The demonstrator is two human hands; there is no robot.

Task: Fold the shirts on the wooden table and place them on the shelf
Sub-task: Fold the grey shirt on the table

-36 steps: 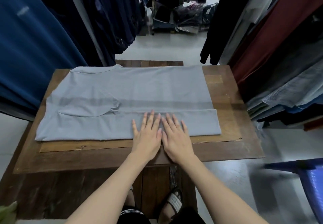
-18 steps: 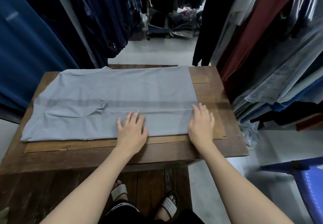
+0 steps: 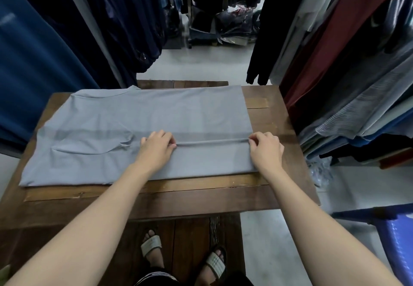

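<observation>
A light grey shirt (image 3: pixel 138 120) lies flat across the wooden table (image 3: pixel 156 198), collar to the left and hem to the right. Its near side is folded over onto the body, and the fold's edge runs across the middle. My left hand (image 3: pixel 157 146) pinches that edge near the shirt's middle. At the hem corner on the right, my right hand (image 3: pixel 266 149) pinches the same edge. The cloth between the two hands is pulled into a thin raised ridge. A sleeve shows as a curved seam left of my left hand.
Racks of hanging clothes crowd both sides: dark blue garments (image 3: pixel 44 46) on the left, red, grey and striped ones (image 3: pixel 348 66) on the right. A blue plastic stool (image 3: pixel 393 238) stands at the lower right. Bagged clothes (image 3: pixel 223 28) are piled on the floor beyond the table.
Both hands lay flat together on the folded near part a second ago. They then spread apart, moved up to the fold's edge and closed on it.
</observation>
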